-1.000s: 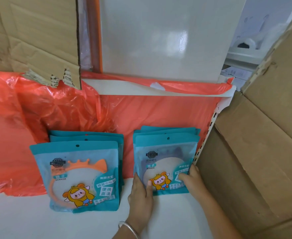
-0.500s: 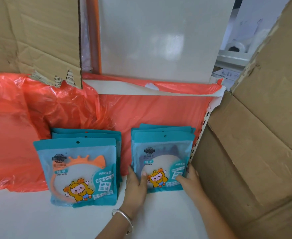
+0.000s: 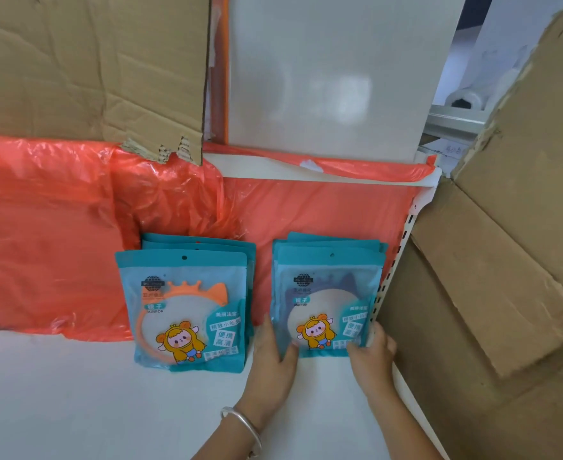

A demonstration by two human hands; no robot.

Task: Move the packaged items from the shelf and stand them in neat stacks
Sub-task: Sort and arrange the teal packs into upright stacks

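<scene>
Two stacks of teal mirror packets stand on the white shelf (image 3: pixel 74 400), leaning against orange plastic sheeting. The left stack (image 3: pixel 187 310) shows an orange crown-shaped mirror in its front packet. The right stack (image 3: pixel 326 293) shows a dark mirror and stands close to the shelf's right upright. My left hand (image 3: pixel 273 350) grips the right stack's lower left edge, thumb on the front packet. My right hand (image 3: pixel 371 351) grips its lower right corner. How many packets lie behind the front ones is hidden.
Orange plastic sheeting (image 3: pixel 41 244) covers the shelf back. A torn cardboard sheet (image 3: pixel 90 71) hangs above left, a white panel (image 3: pixel 333 78) above centre. A large cardboard box (image 3: pixel 506 260) crowds the right side beyond the perforated upright (image 3: pixel 393 263).
Both hands stayed on the right stack, shifting slightly along its bottom edges. The camera view drifted a little; the stacks remain standing in place.
</scene>
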